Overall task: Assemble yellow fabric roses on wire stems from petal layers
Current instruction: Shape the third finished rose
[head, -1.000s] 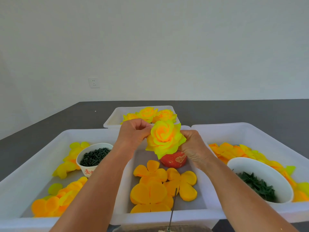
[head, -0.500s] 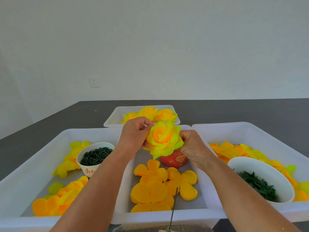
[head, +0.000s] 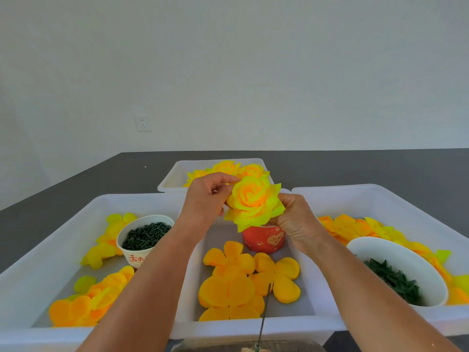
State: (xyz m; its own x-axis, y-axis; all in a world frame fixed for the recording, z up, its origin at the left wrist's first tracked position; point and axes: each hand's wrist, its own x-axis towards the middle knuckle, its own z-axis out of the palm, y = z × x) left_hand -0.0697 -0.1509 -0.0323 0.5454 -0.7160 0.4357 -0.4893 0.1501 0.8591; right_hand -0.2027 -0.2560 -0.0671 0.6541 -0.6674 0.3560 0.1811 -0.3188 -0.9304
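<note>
Above the red cup [head: 264, 240] I fluff the rose [head: 253, 202] — left hand [head: 206, 199] pinching a 9 o'clock petal, right hand [head: 295, 219] gripping underneath — binning probably follows.

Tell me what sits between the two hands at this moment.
In the head view, a yellow fabric rose sits between them: the left hand pinches its upper left petals, and the right hand grips it from the lower right.

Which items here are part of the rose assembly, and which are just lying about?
In use: rose, held by left hand and right hand; loose petal layers; finished roses; bowl of dark pieces.
Lying about: red cup; wall socket.
</note>
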